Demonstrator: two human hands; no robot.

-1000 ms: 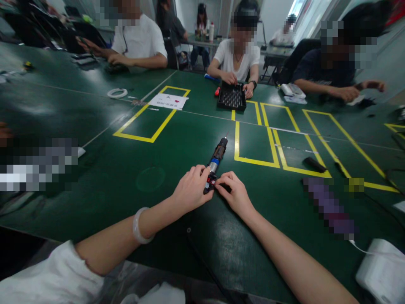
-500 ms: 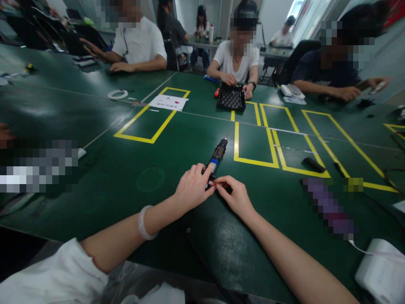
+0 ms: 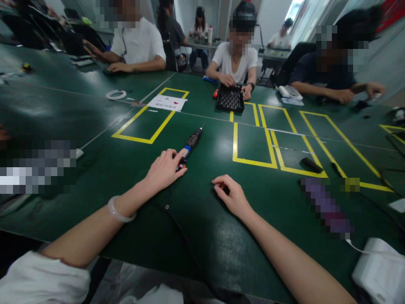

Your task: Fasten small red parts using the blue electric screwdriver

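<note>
On the green table (image 3: 196, 219), left hand (image 3: 166, 169) lies over the rear end of the pen-shaped tool (image 3: 191, 142), fingers draped; whether they clasp it is hidden. Right hand (image 3: 232, 195) rests well apart, fingers curled under, contents not discernible. Black tray (image 3: 230, 109) opposite holds rows of small parts, too blurred to identify.
</note>
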